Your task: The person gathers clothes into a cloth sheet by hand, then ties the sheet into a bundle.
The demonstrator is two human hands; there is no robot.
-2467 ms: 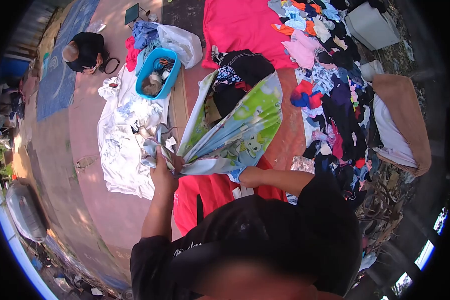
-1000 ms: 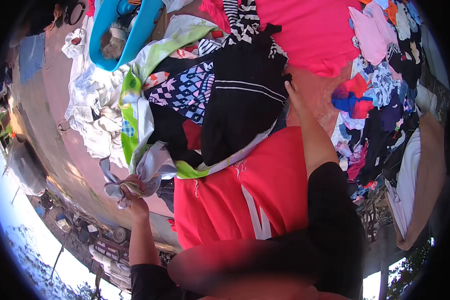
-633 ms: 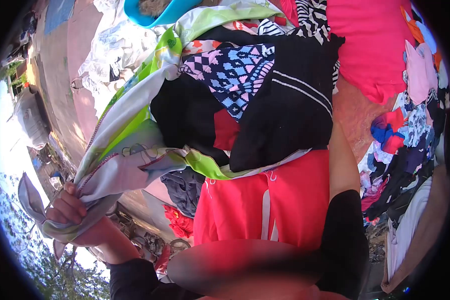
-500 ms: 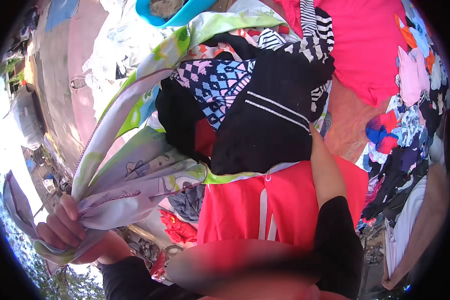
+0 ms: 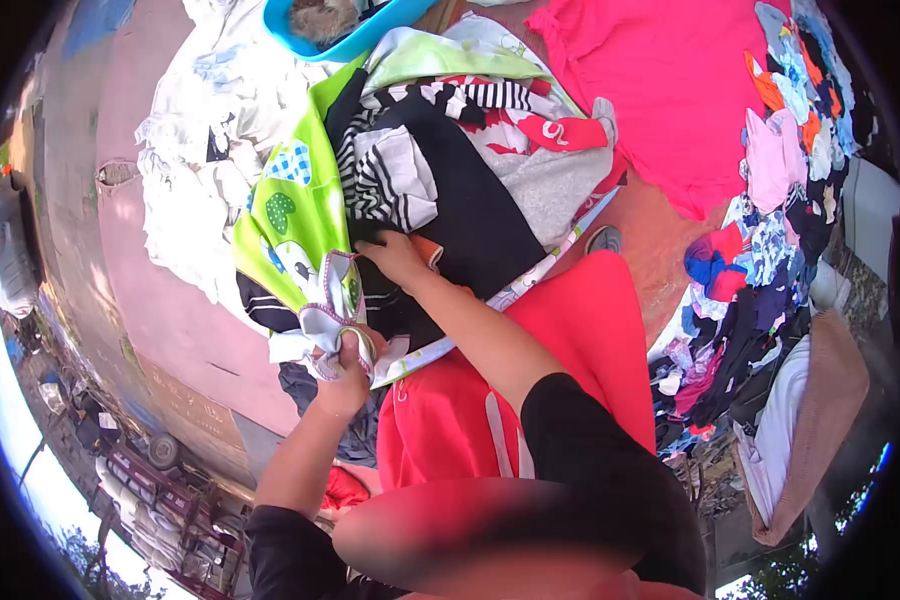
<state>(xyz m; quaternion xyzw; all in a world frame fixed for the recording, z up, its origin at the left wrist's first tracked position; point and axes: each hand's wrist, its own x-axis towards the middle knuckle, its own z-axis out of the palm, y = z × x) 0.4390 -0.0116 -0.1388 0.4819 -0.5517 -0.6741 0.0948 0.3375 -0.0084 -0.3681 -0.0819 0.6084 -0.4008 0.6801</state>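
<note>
A green and white patterned cloth (image 5: 295,215) lies around a heap of clothes over my lap. My left hand (image 5: 345,360) is closed on a gathered edge of this cloth at the heap's lower left. Beside it, my right hand (image 5: 390,255) reaches onto the dark clothes at the heap's left side; its fingertips are partly lost among the fabric, so its grip is unclear. The heap shows a black garment (image 5: 475,215), a black-and-white striped piece (image 5: 385,180) and a grey garment with red parts (image 5: 550,175).
White clothes (image 5: 195,170) are piled at the left. A blue basin (image 5: 360,30) stands at the top. A large pink-red cloth (image 5: 660,100) lies at the upper right, beside a long pile of mixed clothes (image 5: 760,245). My legs in red trousers (image 5: 590,330) are below the heap.
My left hand has brought the cloth's edge in from the far left toward the heap. My right hand has moved left across it. The black garment with white lines no longer lies on top.
</note>
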